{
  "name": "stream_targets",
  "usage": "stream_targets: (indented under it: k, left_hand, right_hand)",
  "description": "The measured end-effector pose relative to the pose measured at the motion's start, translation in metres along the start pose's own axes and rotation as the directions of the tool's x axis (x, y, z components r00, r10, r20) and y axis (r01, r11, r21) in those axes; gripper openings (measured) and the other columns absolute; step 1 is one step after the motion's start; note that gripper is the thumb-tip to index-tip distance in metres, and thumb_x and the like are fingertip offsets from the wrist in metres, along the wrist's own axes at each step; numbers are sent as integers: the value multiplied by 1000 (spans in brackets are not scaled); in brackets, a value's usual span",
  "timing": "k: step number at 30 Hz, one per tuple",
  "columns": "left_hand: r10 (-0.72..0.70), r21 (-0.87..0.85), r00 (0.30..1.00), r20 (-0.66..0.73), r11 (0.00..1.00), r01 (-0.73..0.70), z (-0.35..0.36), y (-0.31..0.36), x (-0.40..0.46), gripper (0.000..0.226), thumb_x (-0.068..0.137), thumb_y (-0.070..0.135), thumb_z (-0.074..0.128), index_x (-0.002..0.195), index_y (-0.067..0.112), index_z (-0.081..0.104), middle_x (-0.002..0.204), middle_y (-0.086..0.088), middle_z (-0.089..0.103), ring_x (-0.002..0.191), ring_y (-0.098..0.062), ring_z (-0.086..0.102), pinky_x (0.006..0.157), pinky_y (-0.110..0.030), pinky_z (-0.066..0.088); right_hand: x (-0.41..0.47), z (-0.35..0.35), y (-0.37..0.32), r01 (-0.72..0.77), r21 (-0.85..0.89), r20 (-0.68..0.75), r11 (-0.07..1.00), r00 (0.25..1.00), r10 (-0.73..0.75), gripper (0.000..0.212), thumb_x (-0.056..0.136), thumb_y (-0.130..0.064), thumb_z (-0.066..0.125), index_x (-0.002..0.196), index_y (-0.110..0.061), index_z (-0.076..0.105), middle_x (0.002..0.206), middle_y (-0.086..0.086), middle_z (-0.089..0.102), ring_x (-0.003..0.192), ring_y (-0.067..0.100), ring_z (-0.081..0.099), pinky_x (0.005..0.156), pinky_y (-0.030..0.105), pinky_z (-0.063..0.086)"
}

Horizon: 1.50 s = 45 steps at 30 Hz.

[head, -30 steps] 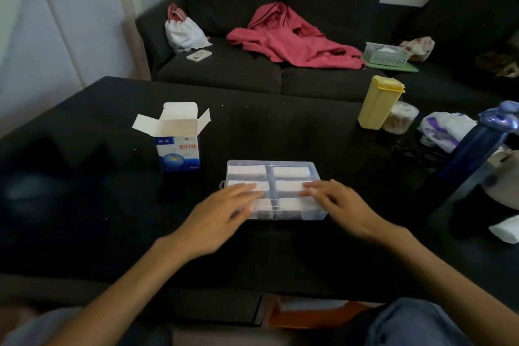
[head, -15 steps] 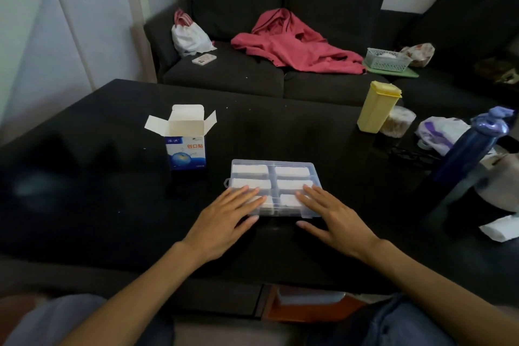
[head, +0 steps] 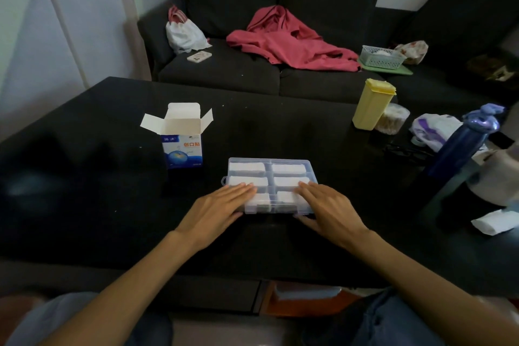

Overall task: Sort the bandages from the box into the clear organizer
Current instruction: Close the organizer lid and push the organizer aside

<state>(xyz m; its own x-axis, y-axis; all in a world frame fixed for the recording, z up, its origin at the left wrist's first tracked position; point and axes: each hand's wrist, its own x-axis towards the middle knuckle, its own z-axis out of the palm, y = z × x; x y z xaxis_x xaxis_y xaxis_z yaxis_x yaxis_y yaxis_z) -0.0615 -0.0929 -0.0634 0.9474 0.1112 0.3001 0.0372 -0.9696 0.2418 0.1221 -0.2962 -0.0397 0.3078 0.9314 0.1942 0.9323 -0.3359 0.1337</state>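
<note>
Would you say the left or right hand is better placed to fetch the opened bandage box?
Left, probably: the left hand rests nearer the open white-and-blue cardboard bandage box, which stands left of the clear plastic organizer.

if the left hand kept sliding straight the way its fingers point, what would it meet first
The left hand lies flat with fingers aimed up and right, already touching the near left part of the clear plastic compartment organizer holding white bandages. Going on, it would probably slide over the organizer's lid; the right hand sits beside that line.

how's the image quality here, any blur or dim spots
Head view: dim and soft overall; the black table swallows detail, with a smeared dark patch at its left; wide-angle bending at the edges; the clear organizer and box read clearly enough; left hand and right hand slightly soft.
</note>
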Motion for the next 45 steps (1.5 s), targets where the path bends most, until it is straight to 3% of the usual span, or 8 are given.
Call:
stream_targets:
  k: [4,9,18,24,31,36,40,45]
  left_hand:
    - [111,97,992,-60,990,-104,0,-15,2,67,78,20,73,137,17,42,139,-7,49,127,-16,47,101,-39,43]
    - [143,148,981,-129,981,-124,11,-15,-2,63,77,19,68,135,18,44,137,-7,51,127,-18,47,102,-39,38]
    - [70,-80,986,-152,993,-83,12,-19,1,53,88,21,59,137,27,40,143,6,42,134,-4,35,111,-31,31]
    - [64,-34,987,-148,997,-69,14,-22,4,53,90,21,57,138,28,36,144,6,40,134,-4,33,111,-31,30]
    - [119,115,980,-160,988,-101,12,-18,11,63,77,8,75,134,16,47,135,-7,53,124,-19,50,99,-38,43]
    - [48,-28,987,-153,998,-52,5,-19,19,50,91,16,59,137,22,41,143,1,43,132,-5,32,111,-33,32]
    - [-7,-71,996,-85,997,1,-7,-24,29,44,96,24,49,139,29,39,146,9,38,129,6,22,109,-20,17]
    - [3,-18,999,-32,1000,-4,1,-25,23,49,95,19,52,139,28,31,147,4,36,134,-2,25,114,-32,27]
  right_hand:
    - [5,10,-5,24,-102,-86,995,996,-33,58,77,-45,69,127,-18,55,125,9,61,110,22,62,88,34,51]
    - [2,21,-5,88,-100,-186,991,977,-106,52,80,-37,63,125,-12,59,121,12,63,106,26,64,77,37,57]
    - [7,21,3,124,-110,-164,986,976,-141,55,78,-37,68,128,-15,57,122,10,63,105,24,64,73,35,57]
    - [7,25,2,96,-97,-128,991,986,-108,62,76,-28,73,133,-14,51,128,12,59,112,26,60,82,39,55]
    - [15,15,6,94,-75,-60,993,993,-98,63,79,-28,73,135,-17,48,132,9,56,115,24,59,82,36,54]
    - [24,4,20,123,6,83,992,989,-124,59,97,-32,46,148,-29,16,154,-1,23,140,16,28,109,35,34]
    - [29,0,22,95,56,16,994,995,-96,51,98,-30,43,146,-25,26,151,2,30,137,19,34,109,35,32]
    - [24,16,17,102,-25,25,994,995,-101,58,85,-26,65,138,-20,43,139,8,48,122,24,53,93,37,48]
